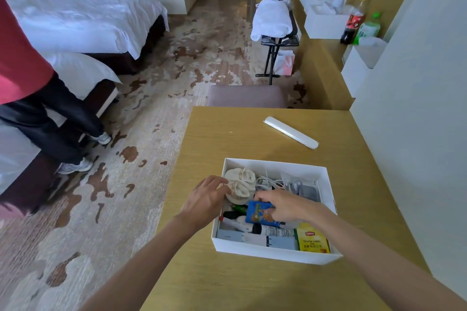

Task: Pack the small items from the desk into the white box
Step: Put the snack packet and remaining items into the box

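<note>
1. White box (328, 184) sat on desk (227, 280), nr you, full of small items
2. Your L hand (204, 199) lay loosely open at box's left wall, fingertips on cream socks (240, 184)
3. Your R hand (285, 206) gripped blue packet (257, 214) inside box
4. White case (290, 132) lay on desk, well apart

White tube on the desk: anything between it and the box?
Nothing visible. The tube lies alone on bare desk beyond the box. Both hands, left and right, are in the box.

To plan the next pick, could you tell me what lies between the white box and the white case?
Head view: only bare desk between the white box and the white case.
</note>
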{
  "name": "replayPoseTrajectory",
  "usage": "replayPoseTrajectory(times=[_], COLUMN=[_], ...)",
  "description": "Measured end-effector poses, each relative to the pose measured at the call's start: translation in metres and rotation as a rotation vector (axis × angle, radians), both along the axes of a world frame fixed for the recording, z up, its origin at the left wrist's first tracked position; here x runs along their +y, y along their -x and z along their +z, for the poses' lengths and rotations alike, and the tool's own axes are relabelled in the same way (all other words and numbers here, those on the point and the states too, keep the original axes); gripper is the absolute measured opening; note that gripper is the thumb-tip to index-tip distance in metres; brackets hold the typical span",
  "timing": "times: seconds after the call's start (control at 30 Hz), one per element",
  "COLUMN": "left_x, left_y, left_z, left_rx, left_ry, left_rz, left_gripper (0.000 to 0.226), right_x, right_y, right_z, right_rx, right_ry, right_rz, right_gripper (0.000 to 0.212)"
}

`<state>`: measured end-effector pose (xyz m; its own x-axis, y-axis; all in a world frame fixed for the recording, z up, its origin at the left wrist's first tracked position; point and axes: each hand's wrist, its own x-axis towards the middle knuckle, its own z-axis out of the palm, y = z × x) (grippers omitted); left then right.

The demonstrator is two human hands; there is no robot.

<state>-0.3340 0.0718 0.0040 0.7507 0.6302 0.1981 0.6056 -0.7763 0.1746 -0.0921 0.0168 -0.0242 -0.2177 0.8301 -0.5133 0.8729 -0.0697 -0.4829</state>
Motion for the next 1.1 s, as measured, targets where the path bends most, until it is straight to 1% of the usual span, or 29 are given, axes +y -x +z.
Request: replayPoseTrajectory(times=[0.07, 0.13, 0.2, 0.27, 0.33, 0.43, 0.5, 0.53, 0.67, 0.77, 0.93, 0.97, 1.03, 1.1], left_x=[0.003, 0.006, 0.008, 0.009, 0.008, 0.001, -0.002, -0.003, -0.003, 0.000, 0.003, 0.004, 0.007, 0.015], left_y=[0.001, 0.000, -0.002, -0.005, -0.009, -0.022, -0.030, -0.033, -0.037, -0.036, -0.034, -0.035, -0.035, -0.034], left_z=[-0.002, -0.006, -0.007, -0.010, -0.011, -0.014, -0.013, -0.014, -0.016, -0.018, -0.019, -0.017, -0.011, -0.009], left_rx=[0.003, 0.008, 0.011, 0.072, 0.266, 0.621, 0.735, 0.752, 0.728, 0.691, 0.609, 0.550, 0.408, 0.178], left_ry=[0.015, 0.007, -0.019, -0.070, -0.131, -0.049, -0.030, -0.034, -0.010, 0.016, 0.024, 0.025, -0.013, -0.067], left_rz=[0.010, -0.003, -0.078, -0.192, -0.273, -0.289, -0.286, -0.286, -0.299, -0.324, -0.346, -0.352, -0.373, -0.375], left_gripper=[0.024, 0.023, 0.017, 0.009, 0.007, 0.019, 0.021, 0.021, 0.019, 0.015, 0.021, 0.022, 0.020, 0.010], right_x=[-0.001, -0.002, -0.002, -0.001, 0.001, 0.002, 0.002, 0.002, -0.002, -0.005, -0.011, -0.012, -0.015, -0.017], right_y=[0.000, 0.002, 0.005, 0.008, 0.009, 0.008, 0.008, 0.007, 0.008, 0.008, 0.010, 0.010, 0.008, 0.005], right_z=[-0.002, -0.004, -0.003, -0.001, -0.001, -0.004, -0.005, -0.006, -0.008, -0.008, -0.008, -0.009, -0.012, -0.013], right_rx=[0.010, 0.026, 0.059, 0.064, 0.037, 0.018, 0.006, 0.005, -0.006, -0.005, -0.123, -0.120, -0.053, 0.030], right_ry=[-0.003, -0.030, -0.085, -0.134, -0.155, -0.160, -0.170, -0.179, -0.198, -0.191, -0.295, -0.320, -0.362, -0.379], right_rz=[0.022, 0.063, 0.090, 0.109, 0.110, 0.032, -0.004, -0.014, -0.004, 0.029, 0.206, 0.220, 0.188, 0.090], right_gripper=[0.050, 0.053, 0.057, 0.063, 0.065, 0.056, 0.057, 0.057, 0.054, 0.057, 0.063, 0.061, 0.053, 0.044])
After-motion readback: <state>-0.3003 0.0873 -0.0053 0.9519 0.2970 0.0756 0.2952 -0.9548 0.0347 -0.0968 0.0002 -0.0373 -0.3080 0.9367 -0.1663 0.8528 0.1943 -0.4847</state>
